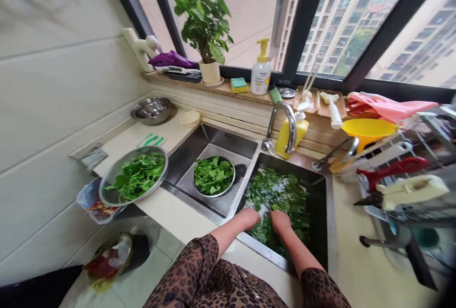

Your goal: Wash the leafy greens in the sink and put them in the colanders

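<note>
Loose leafy greens (285,194) float in the water that fills the right sink basin (330,222). Over the near left part of this basin, my left hand (249,217) is curled closed at the water's surface, among the leaves. A little to its right, my right hand (280,221) reaches down into the greens with its fingers curled in. The water and leaves partly hide the fingertips of both hands. In the left basin (181,160) stands a round metal bowl (233,179) of green leaves, apart from my hands.
A colander (164,175) of greens sits at the counter's left edge, above a bin (138,251). The faucet (292,127) arches over the right basin's back. Right of it, a dish rack (388,151) holds utensils. Metal bowls (153,112) stand at the back left.
</note>
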### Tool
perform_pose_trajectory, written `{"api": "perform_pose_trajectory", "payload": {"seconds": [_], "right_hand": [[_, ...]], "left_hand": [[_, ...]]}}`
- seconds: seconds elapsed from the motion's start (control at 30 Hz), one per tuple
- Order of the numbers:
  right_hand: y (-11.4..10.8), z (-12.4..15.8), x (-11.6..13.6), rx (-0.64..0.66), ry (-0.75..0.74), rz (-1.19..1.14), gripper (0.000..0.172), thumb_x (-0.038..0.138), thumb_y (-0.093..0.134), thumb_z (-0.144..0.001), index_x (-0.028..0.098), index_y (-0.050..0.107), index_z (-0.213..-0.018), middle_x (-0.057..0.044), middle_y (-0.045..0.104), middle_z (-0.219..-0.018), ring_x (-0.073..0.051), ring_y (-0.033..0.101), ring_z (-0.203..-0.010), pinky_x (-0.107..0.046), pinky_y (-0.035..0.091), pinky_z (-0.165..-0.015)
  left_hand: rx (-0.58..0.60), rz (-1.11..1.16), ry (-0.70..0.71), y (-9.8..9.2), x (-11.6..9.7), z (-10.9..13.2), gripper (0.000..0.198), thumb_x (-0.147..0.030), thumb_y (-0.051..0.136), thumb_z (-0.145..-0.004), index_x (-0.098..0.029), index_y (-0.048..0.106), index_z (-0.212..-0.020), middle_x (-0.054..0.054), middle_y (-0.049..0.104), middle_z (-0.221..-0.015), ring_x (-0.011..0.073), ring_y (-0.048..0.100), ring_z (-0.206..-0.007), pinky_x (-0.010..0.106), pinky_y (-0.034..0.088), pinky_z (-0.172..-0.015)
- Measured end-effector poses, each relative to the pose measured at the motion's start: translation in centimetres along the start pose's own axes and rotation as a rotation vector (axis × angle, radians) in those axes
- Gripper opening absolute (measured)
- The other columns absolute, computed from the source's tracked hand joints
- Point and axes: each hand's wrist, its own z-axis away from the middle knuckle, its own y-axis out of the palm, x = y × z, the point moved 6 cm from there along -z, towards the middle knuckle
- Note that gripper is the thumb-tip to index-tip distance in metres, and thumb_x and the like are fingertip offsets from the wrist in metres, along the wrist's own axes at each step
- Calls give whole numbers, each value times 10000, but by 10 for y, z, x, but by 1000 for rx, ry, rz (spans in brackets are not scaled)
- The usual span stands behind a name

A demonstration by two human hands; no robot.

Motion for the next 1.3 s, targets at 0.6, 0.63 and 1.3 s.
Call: {"api": "perform_pose_trajectory", "payload": {"seconds": [0.6, 0.63, 1.3], "right_hand": [[-76, 69, -2, 177, -213, -1564, 381, 446, 671, -660, 192, 387, -660, 69, 407, -562, -19, 238, -414, -182, 116, -402], [-78, 74, 1, 194, -234, -1613, 382, 432, 675, -664, 192, 378, -658, 69, 402, -556, -17, 232, -412, -181, 112, -403], [-78, 82, -25, 182, -283, -1606, 230, 370, 665, -704, 165, 562, -724, 28, 472, -623, -40, 265, -472, -203, 143, -423]], "left_hand": [[-157, 584, 148, -31, -63, 29, 675, -183, 763, -506, -203, 542, -1143, 100, 543, -1109, 104, 552, -721, 235, 437, -638], [-100, 590, 161, -29, -69, 32, 755, -172, 772, -488, -233, 503, -1191, 107, 501, -1178, 101, 547, -730, 231, 437, -628], [-132, 754, 105, -33, -73, 42, 198, -254, 622, -656, -133, 571, -803, 55, 605, -931, 106, 542, -702, 186, 361, -553]]}}
